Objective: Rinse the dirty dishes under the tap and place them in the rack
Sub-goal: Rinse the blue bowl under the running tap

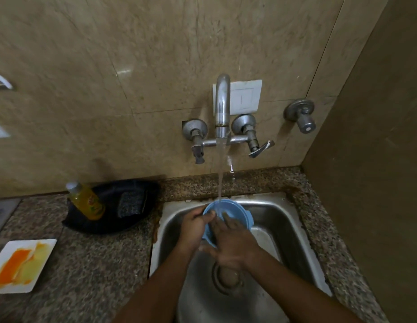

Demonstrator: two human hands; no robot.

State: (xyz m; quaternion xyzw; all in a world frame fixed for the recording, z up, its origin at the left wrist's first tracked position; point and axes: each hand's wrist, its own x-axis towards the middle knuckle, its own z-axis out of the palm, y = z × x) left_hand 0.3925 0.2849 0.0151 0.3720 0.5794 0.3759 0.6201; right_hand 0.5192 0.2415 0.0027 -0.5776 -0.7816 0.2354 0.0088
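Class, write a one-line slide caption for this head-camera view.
Left hand grips a blue bowl under the running tap while the right hand rubs inside.

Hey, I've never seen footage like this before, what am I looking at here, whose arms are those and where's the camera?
There is no machine here. The single picture comes from a wide-angle camera worn on a person's head, looking forward and down, so the two arms reaching in from the bottom are that person's own.

They stand at a steel sink with water running from the wall tap. The left hand grips the rim of a blue bowl under the stream, while the right hand lies with straight fingers inside it, apparently rubbing it clean.

On the granite counter to the left sit a white plate smeared with orange and yellow, and a dark tray holding a yellow soap bottle and a scrub pad. No rack is in view.
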